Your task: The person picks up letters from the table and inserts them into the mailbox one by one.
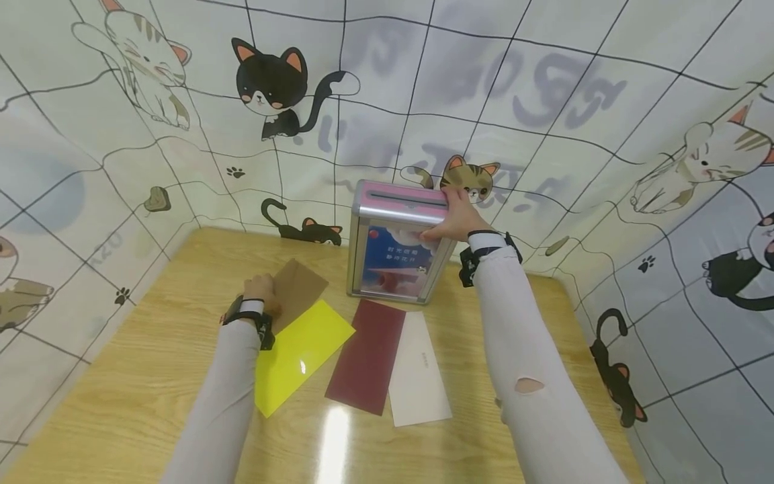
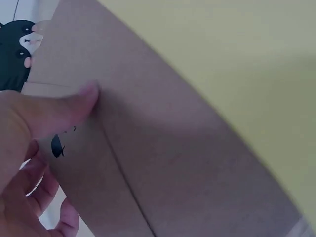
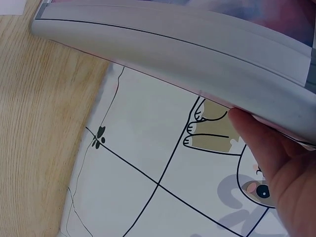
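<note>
My left hand (image 1: 261,294) pinches a brown envelope (image 1: 300,286) by its edge. In the left wrist view the thumb lies on the envelope's flap side (image 2: 163,148), with the other fingers curled below. A yellow envelope (image 1: 302,356) lies against the brown one, nearer to me. At the back of the table stands a silver-framed suggestion box (image 1: 393,262) with a slot in its pink top and a blue picture on its front. My right hand (image 1: 461,216) grips its top right corner. In the right wrist view, the box's metal side (image 3: 173,49) passes above the hand (image 3: 281,168).
A dark red envelope (image 1: 367,359) and a white envelope (image 1: 418,370) lie side by side in front of the box, on a wooden table (image 1: 121,403). A cat-patterned curtain (image 1: 387,87) hangs close behind the box and along both sides.
</note>
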A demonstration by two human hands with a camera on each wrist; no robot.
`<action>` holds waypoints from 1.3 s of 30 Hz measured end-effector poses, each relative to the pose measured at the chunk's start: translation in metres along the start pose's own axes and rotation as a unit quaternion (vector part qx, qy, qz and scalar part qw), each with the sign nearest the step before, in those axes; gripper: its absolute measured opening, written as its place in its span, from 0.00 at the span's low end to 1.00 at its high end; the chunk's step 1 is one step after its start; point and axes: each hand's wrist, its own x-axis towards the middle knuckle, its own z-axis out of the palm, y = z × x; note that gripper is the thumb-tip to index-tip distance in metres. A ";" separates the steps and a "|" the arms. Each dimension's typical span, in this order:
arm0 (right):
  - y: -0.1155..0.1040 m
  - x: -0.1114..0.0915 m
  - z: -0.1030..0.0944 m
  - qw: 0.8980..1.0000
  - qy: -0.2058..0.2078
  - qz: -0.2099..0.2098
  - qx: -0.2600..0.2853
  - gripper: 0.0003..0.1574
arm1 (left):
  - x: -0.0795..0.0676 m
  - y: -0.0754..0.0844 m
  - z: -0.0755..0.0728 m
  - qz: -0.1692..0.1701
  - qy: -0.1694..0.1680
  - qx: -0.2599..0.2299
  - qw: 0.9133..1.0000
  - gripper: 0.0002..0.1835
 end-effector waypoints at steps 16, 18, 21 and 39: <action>-0.002 0.000 0.001 1.000 -0.001 0.001 0.011 0.69 | 0.002 0.009 -0.064 0.014 0.010 -0.075 0.997 0.15; -0.002 0.000 0.001 1.000 -0.003 0.000 0.008 0.69 | 0.001 0.010 -0.071 0.008 0.004 -0.071 0.997 0.16; -0.001 0.000 0.000 1.000 -0.005 -0.003 0.006 0.69 | 0.001 0.011 -0.082 0.003 0.008 -0.068 0.998 0.17; -0.005 -0.005 0.000 1.000 0.003 -0.005 0.019 0.67 | 0.007 0.012 -0.139 0.029 0.092 -0.110 0.989 0.15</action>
